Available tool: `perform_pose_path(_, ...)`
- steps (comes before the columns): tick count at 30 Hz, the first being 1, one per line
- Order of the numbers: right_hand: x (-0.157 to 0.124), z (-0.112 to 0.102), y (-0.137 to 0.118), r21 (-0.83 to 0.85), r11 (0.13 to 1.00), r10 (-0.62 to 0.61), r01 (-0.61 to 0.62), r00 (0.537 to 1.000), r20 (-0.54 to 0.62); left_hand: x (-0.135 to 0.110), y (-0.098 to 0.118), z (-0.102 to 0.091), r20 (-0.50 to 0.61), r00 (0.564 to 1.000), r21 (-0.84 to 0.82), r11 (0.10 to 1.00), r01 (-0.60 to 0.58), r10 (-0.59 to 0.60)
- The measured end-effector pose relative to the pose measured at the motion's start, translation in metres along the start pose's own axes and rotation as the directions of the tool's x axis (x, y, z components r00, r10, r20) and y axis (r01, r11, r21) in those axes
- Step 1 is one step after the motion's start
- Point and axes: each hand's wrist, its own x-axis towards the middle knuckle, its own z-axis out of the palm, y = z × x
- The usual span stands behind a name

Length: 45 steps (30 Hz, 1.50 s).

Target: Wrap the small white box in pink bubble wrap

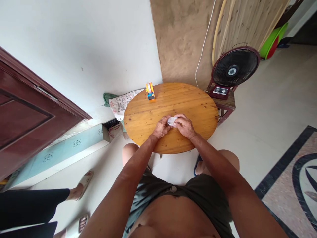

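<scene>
Both of my hands meet over the middle of a round wooden table point(198, 109). My left hand point(161, 127) and my right hand point(183, 125) have their fingers curled around a small white object point(171, 121) held between them, just above the tabletop. What the white object is I cannot make out. A small orange, yellow, white and blue block toy point(150, 91) stands at the far left edge of the table, well away from my hands.
A dark floor fan point(234, 70) sits on a stool point(226, 105) at the table's far right. A printed sack point(121, 102) lies against the white wall. Another person's legs in sandals point(84, 180) are at the lower left. A brown door point(27, 115) stands left.
</scene>
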Motion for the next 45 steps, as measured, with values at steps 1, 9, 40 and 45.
perform_pose_path(1,0.002,0.000,-0.001,0.025,1.000,0.008,-0.008,1.000,-0.016,0.000,0.001,-0.001,-0.003,1.000,0.014,1.000,-0.009,0.009)
perform_pose_path(9,0.013,0.000,-0.015,0.109,0.987,0.124,-0.120,0.992,-0.030,0.000,0.009,-0.001,-0.104,0.976,0.169,0.971,-0.172,0.191)
perform_pose_path(40,0.081,0.003,0.014,0.039,0.886,0.464,-0.463,0.885,-0.046,-0.019,0.016,-0.007,-0.112,0.992,0.053,0.998,-0.043,0.049)
perform_pose_path(45,0.101,0.018,0.052,0.003,0.825,0.566,-0.566,0.825,-0.016,-0.018,0.014,-0.008,0.022,0.989,0.161,0.976,-0.148,0.146)
